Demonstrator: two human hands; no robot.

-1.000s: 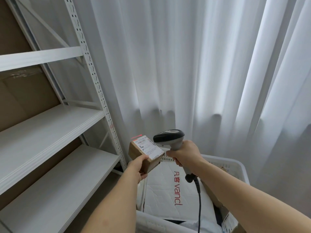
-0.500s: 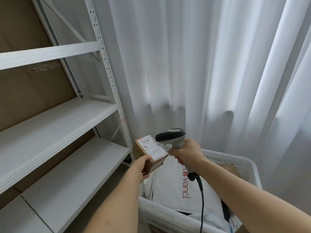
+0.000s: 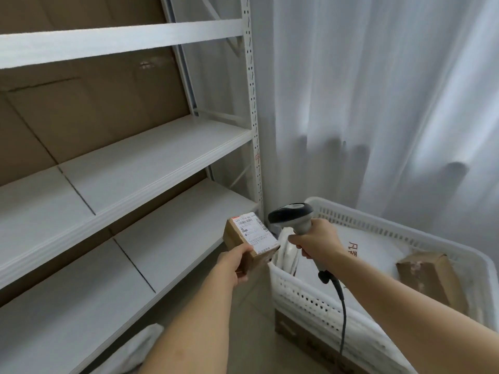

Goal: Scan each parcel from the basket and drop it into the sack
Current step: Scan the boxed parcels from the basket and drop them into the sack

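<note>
White curtain (image 3: 378,103) behind; left hand (image 3: 234,263) grips labelled parcel (image 3: 251,242), print unreadable; right hand (image 3: 316,242) grips scanner (image 3: 293,217).

Shelving (image 3: 162,155): on the left, curtain (image 3: 378,90) to its right.
Basket (image 3: 310,300): lower right, before the curtain, beside the shelving.
Parcel (image 3: 249,242): in the left hand (image 3: 235,265), left of the basket.
Scanner (image 3: 293,215): in the right hand (image 3: 316,242), just right of the parcel, over the basket.
Box (image 3: 429,279): inside the basket, right side.

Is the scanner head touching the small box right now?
Apart. The head view shows shelf and floor between the scanner head and the small box; the left hand holds the box, the right hand grips the scanner.
</note>
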